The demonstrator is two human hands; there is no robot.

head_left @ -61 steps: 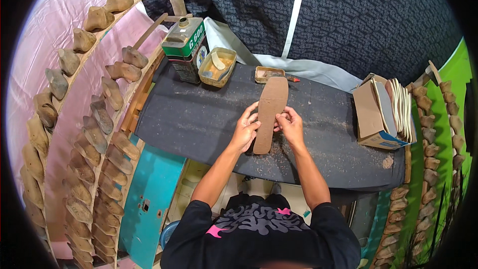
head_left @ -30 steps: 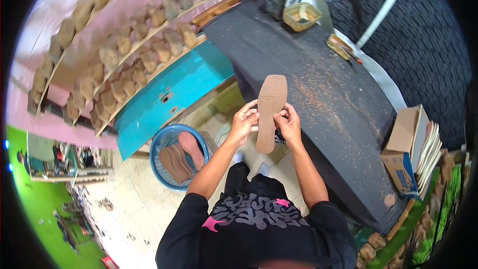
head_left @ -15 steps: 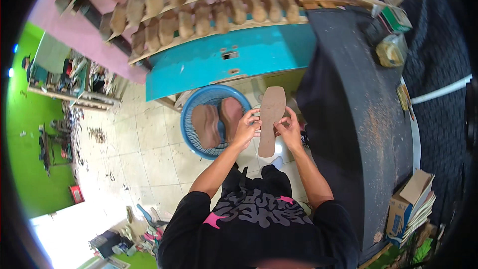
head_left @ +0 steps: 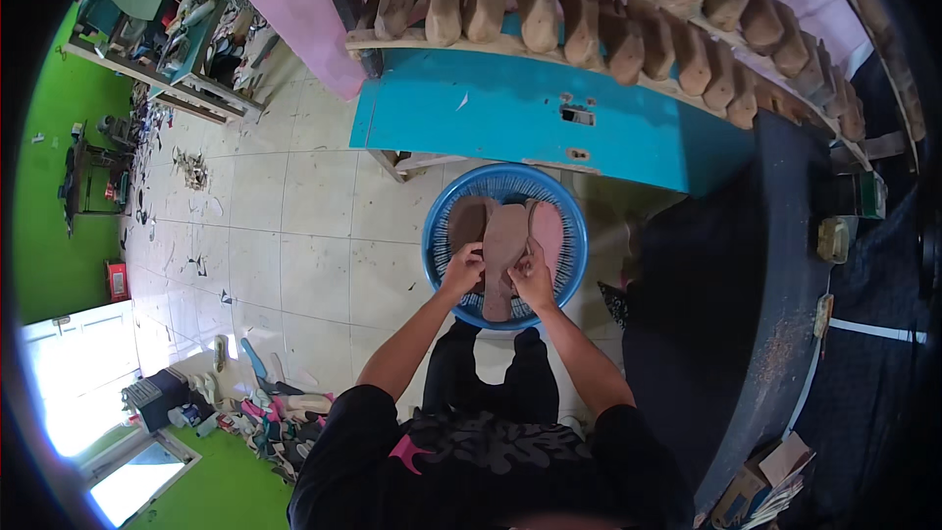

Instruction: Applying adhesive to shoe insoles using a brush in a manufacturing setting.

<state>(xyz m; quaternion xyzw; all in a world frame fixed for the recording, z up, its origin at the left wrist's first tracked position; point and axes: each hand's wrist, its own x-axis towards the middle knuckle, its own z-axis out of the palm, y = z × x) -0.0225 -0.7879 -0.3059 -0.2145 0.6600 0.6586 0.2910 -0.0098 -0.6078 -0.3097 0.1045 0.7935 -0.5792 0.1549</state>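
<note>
- I see a brown shoe sole (head_left: 506, 240) in the middle of the frame, with its wide end up and its thin end down.
- The left hand (head_left: 464, 271) holds the sole by its left edge, fingers bent in close.
- The right hand (head_left: 531, 278) holds the sole by its right edge, in a small, narrow pinch.
- The sole is over a round blue basket (head_left: 430, 247). I can't tell if it touches what is under it.
- In the basket, a darker brown sole (head_left: 468, 219) peeks out on the left, and a pink sole (head_left: 548, 229) sits on the right.
- The basket is on the pale tile floor (head_left: 319, 221), just above the person's dark legs (head_left: 525, 373).
- Above the basket there is a long bright blue board (head_left: 442, 108) with a hole in it.
- Along the top of the frame, wooden foot shapes (head_left: 538, 15) stand in rows on shelves.
- On the right side I see a table with a black cloth (head_left: 687, 304), and there are brown crumbs (head_left: 775, 348) on it.
- A green can (head_left: 867, 195) and a little tub (head_left: 833, 239) are at the far right of the frame.
- A cardboard box (head_left: 741, 501) is down in the lower right.
- In the lower left, lots of shoe things (head_left: 285, 422) lie in a messy heap by a green wall (head_left: 226, 491).
</note>
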